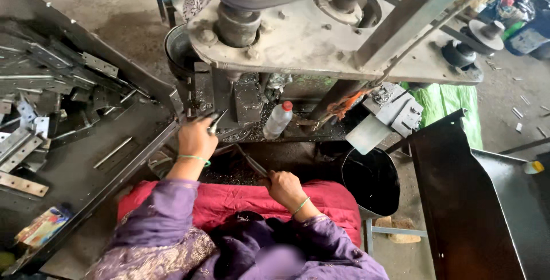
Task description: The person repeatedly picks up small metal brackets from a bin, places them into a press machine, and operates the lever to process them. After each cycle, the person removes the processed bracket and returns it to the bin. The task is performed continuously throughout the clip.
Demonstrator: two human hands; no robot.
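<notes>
She is wearing purple sleeves with pale embroidery, a thin green bangle circling each wrist, red cloth covering her lap.

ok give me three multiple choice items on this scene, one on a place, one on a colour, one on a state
1. Where does the bottle stand?
A. on the machine bed under the pulleys
B. in the tray of metal strips
C. inside the black bucket

2. What colour is the bottle's cap?
A. blue
B. red
C. white

3. What is the right hand doing?
A. lying flat and open on the cloth
B. gripping a metal lever
C. holding the bottle

Answers: 1 A, the bottle stands on the bed of the machine, right of the left hand; 2 B, its cap is red; 3 B, the fingers are closed round the lever above the red cloth.
</notes>
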